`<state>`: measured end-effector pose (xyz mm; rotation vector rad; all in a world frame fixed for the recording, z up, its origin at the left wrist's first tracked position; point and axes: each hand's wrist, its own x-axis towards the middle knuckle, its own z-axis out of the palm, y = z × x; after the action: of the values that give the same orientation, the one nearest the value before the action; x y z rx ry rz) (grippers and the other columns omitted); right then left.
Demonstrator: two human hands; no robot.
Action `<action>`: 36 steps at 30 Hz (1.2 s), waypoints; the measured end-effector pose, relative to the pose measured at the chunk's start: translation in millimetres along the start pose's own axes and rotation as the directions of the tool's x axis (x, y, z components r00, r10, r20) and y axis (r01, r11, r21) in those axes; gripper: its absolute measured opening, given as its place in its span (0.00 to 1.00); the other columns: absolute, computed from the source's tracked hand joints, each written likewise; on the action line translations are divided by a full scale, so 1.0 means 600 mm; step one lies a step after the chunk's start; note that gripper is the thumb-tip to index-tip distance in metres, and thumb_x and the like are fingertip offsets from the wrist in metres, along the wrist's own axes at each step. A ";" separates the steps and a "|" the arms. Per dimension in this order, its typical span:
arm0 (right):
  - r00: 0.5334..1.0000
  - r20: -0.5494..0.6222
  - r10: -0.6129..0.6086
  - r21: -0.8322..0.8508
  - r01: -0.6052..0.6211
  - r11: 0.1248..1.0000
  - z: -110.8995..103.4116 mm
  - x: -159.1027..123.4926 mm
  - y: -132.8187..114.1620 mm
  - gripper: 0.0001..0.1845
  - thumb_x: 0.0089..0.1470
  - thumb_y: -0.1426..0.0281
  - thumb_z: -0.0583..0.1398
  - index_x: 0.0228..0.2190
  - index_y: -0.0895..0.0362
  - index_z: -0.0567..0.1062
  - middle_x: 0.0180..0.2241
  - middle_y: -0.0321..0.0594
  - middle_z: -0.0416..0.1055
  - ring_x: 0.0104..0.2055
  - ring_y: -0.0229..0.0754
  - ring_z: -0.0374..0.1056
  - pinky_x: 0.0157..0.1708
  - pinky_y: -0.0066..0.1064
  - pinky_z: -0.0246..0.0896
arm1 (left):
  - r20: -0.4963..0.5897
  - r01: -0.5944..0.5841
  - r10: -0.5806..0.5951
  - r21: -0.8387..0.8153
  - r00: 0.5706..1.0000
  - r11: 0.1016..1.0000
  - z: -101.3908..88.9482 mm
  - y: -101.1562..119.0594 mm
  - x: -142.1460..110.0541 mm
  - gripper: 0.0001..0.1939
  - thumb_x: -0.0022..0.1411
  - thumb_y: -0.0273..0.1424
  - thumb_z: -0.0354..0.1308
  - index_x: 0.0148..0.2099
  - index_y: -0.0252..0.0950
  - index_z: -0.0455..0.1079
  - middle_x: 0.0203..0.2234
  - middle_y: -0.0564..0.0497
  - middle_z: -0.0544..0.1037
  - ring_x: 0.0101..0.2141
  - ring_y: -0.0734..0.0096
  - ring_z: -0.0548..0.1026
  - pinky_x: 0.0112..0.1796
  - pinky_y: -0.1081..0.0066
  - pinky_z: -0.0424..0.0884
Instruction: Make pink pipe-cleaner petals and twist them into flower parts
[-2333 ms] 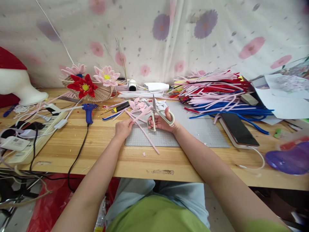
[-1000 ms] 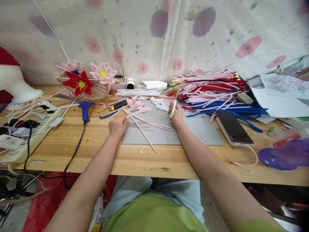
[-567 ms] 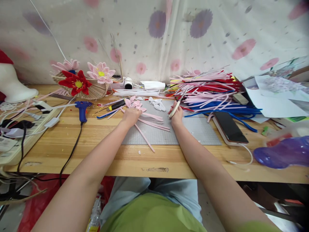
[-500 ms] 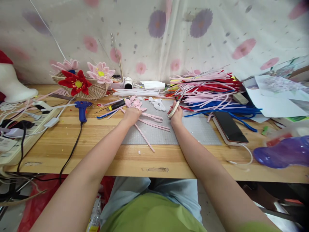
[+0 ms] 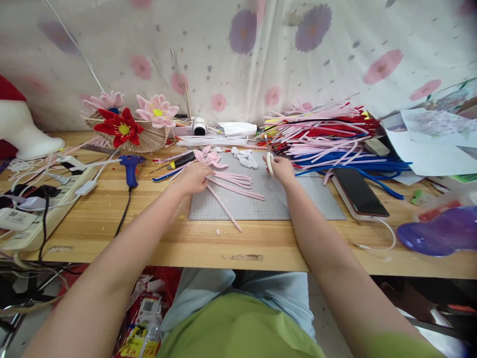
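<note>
My left hand (image 5: 194,179) is over the left ends of several pink pipe cleaners (image 5: 238,186), which fan out on the grey cutting mat (image 5: 268,209). Its fingers are curled together, and whatever they may hold is hidden. Just beyond it lie pink petal-shaped pieces (image 5: 209,158) bent from pipe cleaner. In my right hand (image 5: 282,169) is a pair of scissors (image 5: 270,165) with cream handles, the blades pointing away from me. White petal-shaped pieces (image 5: 244,158) rest on the mat between the hands.
A blue glue gun (image 5: 131,170) stands to the left, near a power strip (image 5: 48,209). Finished pipe-cleaner flowers (image 5: 122,130) sit behind it. At the right are a heap of coloured pipe cleaners (image 5: 324,129), a phone (image 5: 361,191) and a purple plastic item (image 5: 439,231).
My left hand has drawn back a little to the left while the pink pipe cleaners stay in place. My right hand has shifted slightly right and turned the scissors more upright.
</note>
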<state>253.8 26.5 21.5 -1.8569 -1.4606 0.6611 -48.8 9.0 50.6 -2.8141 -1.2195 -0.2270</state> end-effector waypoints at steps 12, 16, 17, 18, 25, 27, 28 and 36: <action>0.998 -0.028 0.050 -0.680 -0.056 0.731 -0.043 0.005 0.022 0.22 0.45 0.60 0.60 0.37 0.65 0.75 0.41 0.57 0.72 0.46 0.53 0.68 0.40 0.36 0.62 | 0.150 -0.018 0.009 0.060 0.989 0.998 0.019 0.035 -0.011 0.16 0.56 0.21 0.45 0.41 0.36 0.72 0.37 0.44 0.74 0.42 0.63 0.70 0.42 0.65 0.65; 0.991 -0.095 0.090 -0.666 -0.130 0.735 -0.039 0.010 0.024 0.23 0.46 0.60 0.59 0.39 0.66 0.75 0.41 0.58 0.72 0.45 0.53 0.69 0.40 0.36 0.62 | 0.136 0.022 -0.029 0.054 0.990 0.998 0.014 0.033 -0.015 0.14 0.58 0.23 0.46 0.40 0.36 0.72 0.36 0.44 0.73 0.42 0.64 0.70 0.41 0.66 0.65; 0.992 -0.094 0.089 -0.674 -0.129 0.728 -0.040 0.013 0.024 0.23 0.46 0.60 0.59 0.39 0.65 0.75 0.41 0.58 0.72 0.45 0.53 0.69 0.40 0.36 0.62 | 0.130 0.025 -0.030 0.046 0.991 0.999 0.011 0.031 -0.015 0.14 0.58 0.24 0.46 0.40 0.36 0.72 0.36 0.45 0.73 0.42 0.65 0.70 0.41 0.67 0.65; 0.993 -0.085 0.080 -0.687 -0.117 0.717 -0.040 0.015 0.023 0.23 0.46 0.59 0.59 0.39 0.65 0.75 0.41 0.58 0.72 0.45 0.53 0.69 0.40 0.36 0.63 | 0.117 0.026 -0.030 0.036 0.993 0.999 0.007 0.029 -0.016 0.14 0.58 0.25 0.46 0.39 0.37 0.72 0.35 0.45 0.73 0.42 0.65 0.70 0.42 0.67 0.64; 0.985 0.121 0.122 -0.817 0.029 0.576 -0.054 0.039 -0.008 0.26 0.45 0.58 0.61 0.41 0.65 0.74 0.42 0.60 0.71 0.48 0.55 0.67 0.42 0.40 0.62 | 0.064 0.071 -0.072 0.010 0.995 0.997 -0.009 0.021 -0.015 0.13 0.58 0.27 0.48 0.38 0.39 0.74 0.34 0.46 0.75 0.40 0.65 0.72 0.41 0.68 0.63; 0.975 0.176 0.137 -0.837 0.074 0.543 -0.057 0.045 -0.018 0.26 0.45 0.60 0.62 0.42 0.65 0.74 0.43 0.60 0.70 0.49 0.55 0.66 0.44 0.41 0.61 | 0.083 0.109 -0.111 0.029 0.990 0.994 -0.010 0.026 -0.015 0.12 0.57 0.26 0.49 0.37 0.39 0.74 0.33 0.46 0.76 0.39 0.64 0.73 0.40 0.68 0.64; 0.970 0.197 0.139 -0.842 0.095 0.531 -0.058 0.047 -0.021 0.25 0.44 0.61 0.62 0.42 0.65 0.74 0.43 0.60 0.70 0.49 0.55 0.66 0.44 0.42 0.60 | 0.086 0.126 -0.130 0.050 0.988 0.991 -0.011 0.029 -0.015 0.12 0.57 0.26 0.49 0.37 0.39 0.74 0.32 0.46 0.76 0.38 0.64 0.73 0.39 0.68 0.64; 0.975 0.196 0.106 -0.859 0.119 0.498 -0.081 0.044 -0.063 0.27 0.37 0.57 0.66 0.37 0.63 0.76 0.41 0.55 0.71 0.46 0.54 0.66 0.42 0.42 0.60 | -0.028 0.096 -0.092 0.175 0.995 0.980 -0.013 0.024 -0.017 0.13 0.62 0.31 0.45 0.37 0.36 0.71 0.36 0.44 0.75 0.41 0.63 0.72 0.40 0.68 0.64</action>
<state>272.6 47.8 82.2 -2.5725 -2.2240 0.0533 -46.0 -9.4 56.8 -2.6022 -1.3011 -0.1428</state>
